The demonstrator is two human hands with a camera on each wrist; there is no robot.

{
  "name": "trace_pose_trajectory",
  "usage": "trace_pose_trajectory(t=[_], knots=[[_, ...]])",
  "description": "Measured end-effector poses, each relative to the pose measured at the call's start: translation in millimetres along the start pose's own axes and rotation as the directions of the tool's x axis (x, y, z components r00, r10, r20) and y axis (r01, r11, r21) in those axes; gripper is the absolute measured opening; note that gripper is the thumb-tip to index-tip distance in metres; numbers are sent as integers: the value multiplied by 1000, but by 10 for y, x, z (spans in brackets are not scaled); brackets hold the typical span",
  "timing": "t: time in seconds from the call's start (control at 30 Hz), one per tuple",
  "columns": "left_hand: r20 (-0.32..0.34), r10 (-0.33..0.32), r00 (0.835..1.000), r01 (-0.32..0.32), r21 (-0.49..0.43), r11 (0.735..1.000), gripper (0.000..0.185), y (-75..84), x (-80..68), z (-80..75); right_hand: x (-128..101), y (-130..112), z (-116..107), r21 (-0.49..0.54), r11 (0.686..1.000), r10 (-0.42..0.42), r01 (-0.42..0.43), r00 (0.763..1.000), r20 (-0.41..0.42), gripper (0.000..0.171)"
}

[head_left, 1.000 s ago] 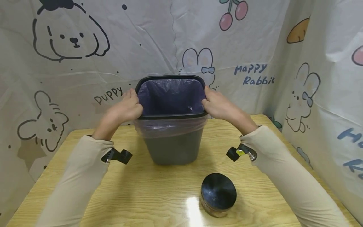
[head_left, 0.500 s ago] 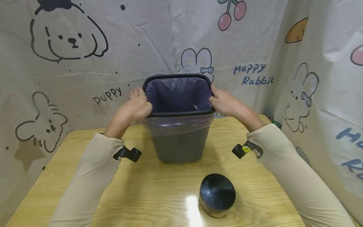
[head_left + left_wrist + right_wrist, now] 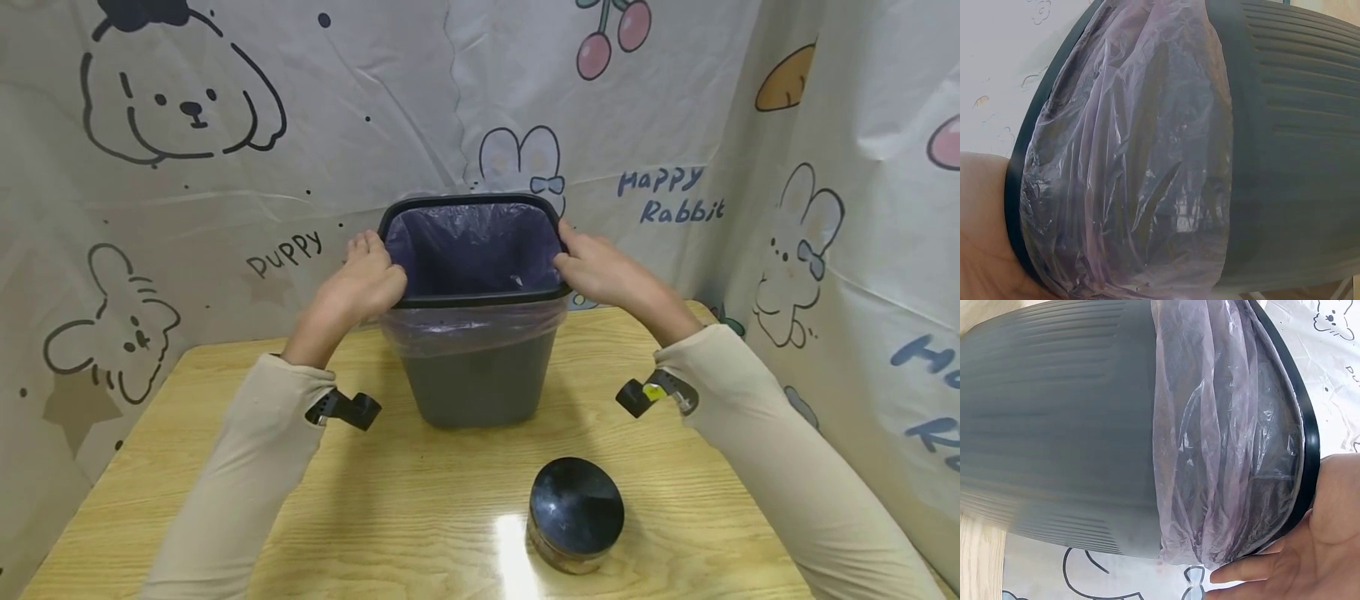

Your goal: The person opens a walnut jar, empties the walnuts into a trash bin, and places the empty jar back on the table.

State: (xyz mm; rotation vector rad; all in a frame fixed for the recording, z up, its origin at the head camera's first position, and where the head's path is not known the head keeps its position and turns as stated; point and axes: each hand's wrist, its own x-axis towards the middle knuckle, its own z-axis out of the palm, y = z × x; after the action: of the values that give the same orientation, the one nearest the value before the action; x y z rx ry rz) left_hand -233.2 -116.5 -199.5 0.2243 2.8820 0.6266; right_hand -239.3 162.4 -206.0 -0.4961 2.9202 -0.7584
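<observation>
A grey trash can point(image 3: 480, 383) stands at the back of the table, its black rim point(image 3: 480, 298) facing up. A thin purple bag point(image 3: 465, 250) lines it and folds down over the outside below the rim. My left hand point(image 3: 367, 283) grips the rim's left side, thumb inward and fingers outside. Opposite it, my right hand point(image 3: 596, 265) holds the right side of the rim. In the left wrist view the folded bag point(image 3: 1147, 150) looks wrinkled and see-through. Fingers point(image 3: 1247, 569) reach under the rim's outer edge in the right wrist view.
Nearer the front, right of the middle, a round jar point(image 3: 576, 512) with a shiny black lid sits on the wooden table point(image 3: 420, 517). A printed cloth point(image 3: 360, 100) hangs behind and along both sides. Each sleeve carries a small black camera mount point(image 3: 348, 408).
Both hands and the trash can have shifted a little to the right since one second ago. Over the last half second they have barely moved. The jar stays in place.
</observation>
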Motion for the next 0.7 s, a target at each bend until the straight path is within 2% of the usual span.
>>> trace_pose_trajectory(t=[0.37, 0.7], knots=[[2, -1, 1000, 1, -33, 999, 67, 4, 7, 20, 50, 56, -6, 19, 1000, -21, 21, 1000, -3, 60], [-30, -9, 1000, 7, -44, 999, 67, 26, 4, 29, 61, 49, -22, -6, 1000, -17, 17, 1000, -12, 61]])
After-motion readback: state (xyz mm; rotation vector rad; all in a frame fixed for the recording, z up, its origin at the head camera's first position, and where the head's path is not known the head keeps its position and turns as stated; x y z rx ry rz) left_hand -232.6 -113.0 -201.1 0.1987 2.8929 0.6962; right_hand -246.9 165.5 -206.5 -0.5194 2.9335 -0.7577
